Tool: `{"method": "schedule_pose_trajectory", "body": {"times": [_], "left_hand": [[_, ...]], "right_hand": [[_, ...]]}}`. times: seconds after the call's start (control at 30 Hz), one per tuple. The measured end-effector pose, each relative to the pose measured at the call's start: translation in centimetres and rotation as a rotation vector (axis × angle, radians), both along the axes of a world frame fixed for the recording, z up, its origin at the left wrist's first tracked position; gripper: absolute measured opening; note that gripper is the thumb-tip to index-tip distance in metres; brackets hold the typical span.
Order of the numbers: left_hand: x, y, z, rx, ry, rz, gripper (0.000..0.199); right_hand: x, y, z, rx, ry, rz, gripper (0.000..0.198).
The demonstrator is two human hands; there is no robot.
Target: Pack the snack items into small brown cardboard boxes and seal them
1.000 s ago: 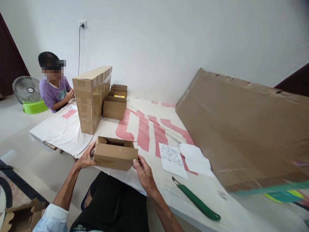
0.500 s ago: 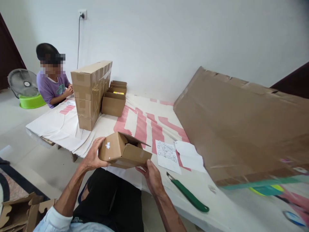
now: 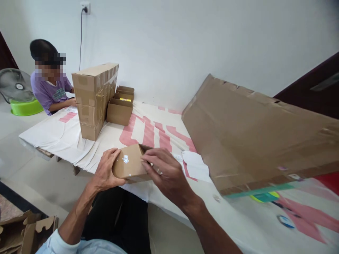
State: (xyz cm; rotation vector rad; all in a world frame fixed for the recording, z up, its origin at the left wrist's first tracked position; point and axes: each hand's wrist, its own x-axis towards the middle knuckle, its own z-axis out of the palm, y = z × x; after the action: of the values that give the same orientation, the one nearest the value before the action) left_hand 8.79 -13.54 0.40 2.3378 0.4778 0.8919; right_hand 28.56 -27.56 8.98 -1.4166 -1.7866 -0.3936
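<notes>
The left hand grips one end of a small box above the table's near edge; the right hand bends its fingers at the box's open side, though whether they pinch it is unclear. Smooth brown cardboard, whitish patch; wrinkled white-and-pink cloth, pale wall behind.

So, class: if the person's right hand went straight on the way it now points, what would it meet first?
Most likely the small cardboard box held in the left hand; the right hand is at its open side, though whether they touch is unclear.
</notes>
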Motion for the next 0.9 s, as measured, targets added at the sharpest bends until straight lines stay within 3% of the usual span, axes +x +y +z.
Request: {"method": "schedule_pose_trajectory", "body": {"times": [0.1,0.37,0.9], "left_hand": [[0.5,-0.7,0.1,0.030,-0.010,0.012,0.112],[1.0,-1.4,0.2,0.044,-0.025,0.004,0.115],[1.4,-1.8,0.6,0.011,0.018,0.014,0.112]], "right_hand": [[-0.8,1.9,0.8,-0.163,-0.181,0.069,0.020],[-0.3,4.3,0.4,-0.411,-0.473,-0.042,0.008],[-0.1,4.9,0.1,-0.435,-0.498,-0.012,0.016]]}}
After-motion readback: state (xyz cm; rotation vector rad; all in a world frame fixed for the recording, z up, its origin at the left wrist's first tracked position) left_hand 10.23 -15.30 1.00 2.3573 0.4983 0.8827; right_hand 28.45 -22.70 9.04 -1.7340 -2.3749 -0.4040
